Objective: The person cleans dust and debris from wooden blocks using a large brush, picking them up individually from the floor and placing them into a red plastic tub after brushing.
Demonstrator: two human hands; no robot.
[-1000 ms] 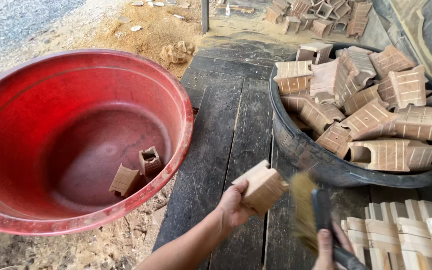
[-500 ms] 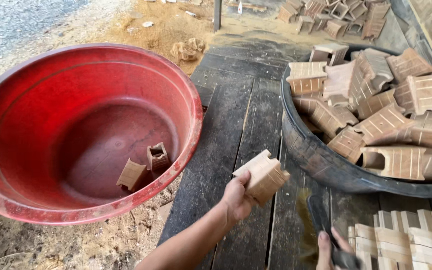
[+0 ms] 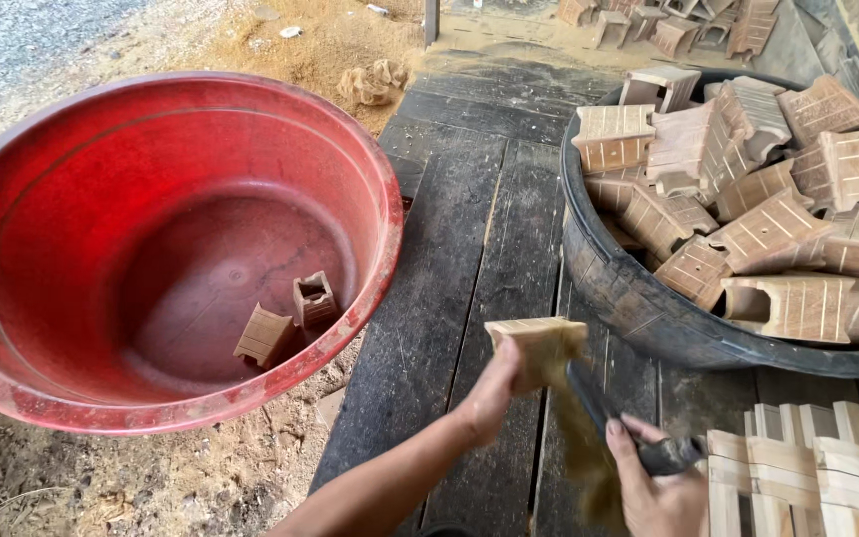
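Dark, weathered planks make up the tabletop [image 3: 469, 249], set outdoors on sandy ground strewn with sawdust. Nearest the camera, the left hand [image 3: 494, 393] is clenched around one carved wooden block [image 3: 539, 348], lifted just above the planks with its long axis running roughly left to right. The right hand [image 3: 658, 482] grips the dark handle of a brush [image 3: 599, 428], whose blurred bristles sweep just below and to the right of the block; brush and block look to be touching or nearly so, though the blur leaves that unsure. The block sits between the two hands, closer to the left one, which carries it.

Right of the block, at the lower right corner, lies a stack of slatted pale wooden pieces [image 3: 807, 477], cut off by the frame edge, so no count is possible. Beyond the block and to its right stands a black rubber tub [image 3: 628, 298] heaped with similar carved blocks [image 3: 768, 189]; about fifteen show, with others buried. Left of the block, off the planks' edge, rests a big red plastic basin [image 3: 370, 288] holding two small blocks [image 3: 290, 318] on its floor, one lying flat, one standing with its hollow upward. Farthest from the block, at the top of the view, more such pieces [image 3: 668, 25] lie scattered on the ground, roughly eight visible.
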